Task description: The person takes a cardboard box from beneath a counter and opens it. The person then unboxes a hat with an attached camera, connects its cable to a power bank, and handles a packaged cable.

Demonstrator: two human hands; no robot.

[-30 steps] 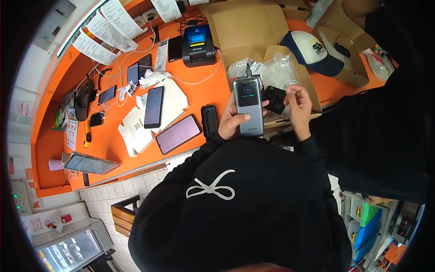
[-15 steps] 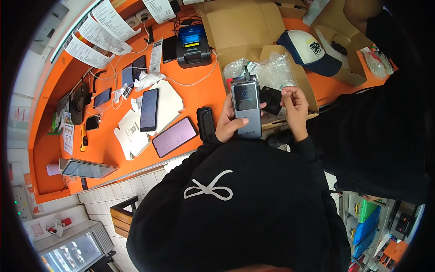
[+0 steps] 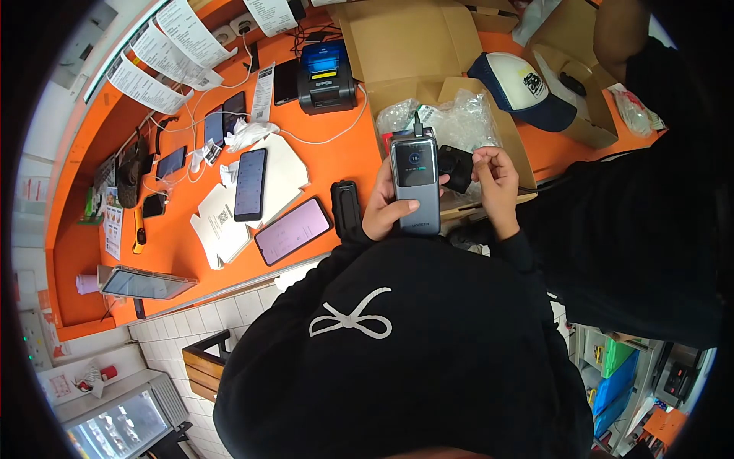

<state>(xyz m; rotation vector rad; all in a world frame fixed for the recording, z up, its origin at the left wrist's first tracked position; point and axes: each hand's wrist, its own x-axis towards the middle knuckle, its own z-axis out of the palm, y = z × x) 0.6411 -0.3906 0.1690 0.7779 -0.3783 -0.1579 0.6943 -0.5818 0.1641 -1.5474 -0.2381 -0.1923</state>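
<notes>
My left hand (image 3: pixel 384 208) is wrapped round a grey power bank (image 3: pixel 417 187) with a lit display and a black cable plugged into its top end. Just right of it, a small black device (image 3: pixel 457 167) sits over the edge of an open cardboard box (image 3: pixel 521 157). At the device's right edge is my right hand (image 3: pixel 497 180), thumb and fingers pinched together; what is between them is too small to tell. Clear bubble wrap (image 3: pixel 475 115) fills part of the box behind both hands. Left of my left hand lies a black case (image 3: pixel 346 208).
A pink-screened phone (image 3: pixel 293 231) and a dark phone (image 3: pixel 251 183) lie on the orange counter (image 3: pixel 321 157), near a receipt printer (image 3: pixel 327 80). A cap (image 3: pixel 524 88) rests between two boxes. Another person in black (image 3: pixel 634 229) stands at the right.
The view has shifted slightly to the right, so the counter items appear further left. Both hands keep nearly the same pose. The other person's arm at the top right has moved a little.
</notes>
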